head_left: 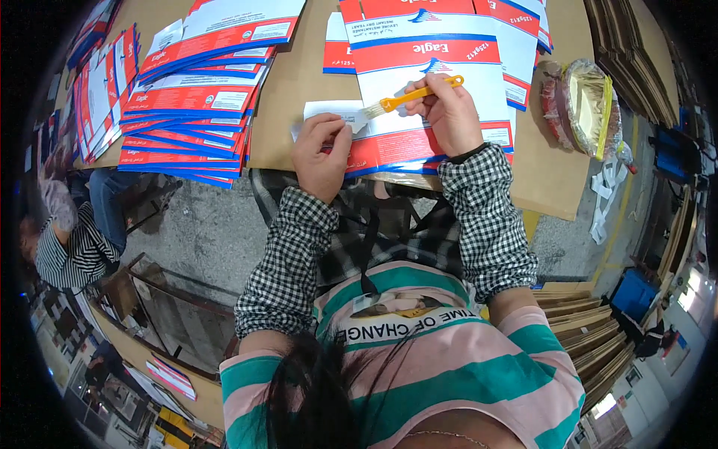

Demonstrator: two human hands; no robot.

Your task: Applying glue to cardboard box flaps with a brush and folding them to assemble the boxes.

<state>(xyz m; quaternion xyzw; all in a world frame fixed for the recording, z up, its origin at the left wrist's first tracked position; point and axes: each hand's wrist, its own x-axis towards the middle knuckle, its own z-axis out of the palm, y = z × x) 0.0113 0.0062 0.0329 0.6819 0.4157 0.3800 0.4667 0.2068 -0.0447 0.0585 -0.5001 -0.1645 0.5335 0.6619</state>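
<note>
Right hand (452, 116) with fingers closed around a yellow-handled brush (407, 98), left hand (321, 156) pinching a white label (320, 108), flat printed cartons (467, 84) on the desk (550, 183)

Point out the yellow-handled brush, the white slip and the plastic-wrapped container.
Yellow-handled brush (405, 98): head view, on the handle between bristles and fingers.
White slip (345, 111): head view, on its uncovered upper part.
Plastic-wrapped container (554, 112): head view, on its reddish left wall.
</note>
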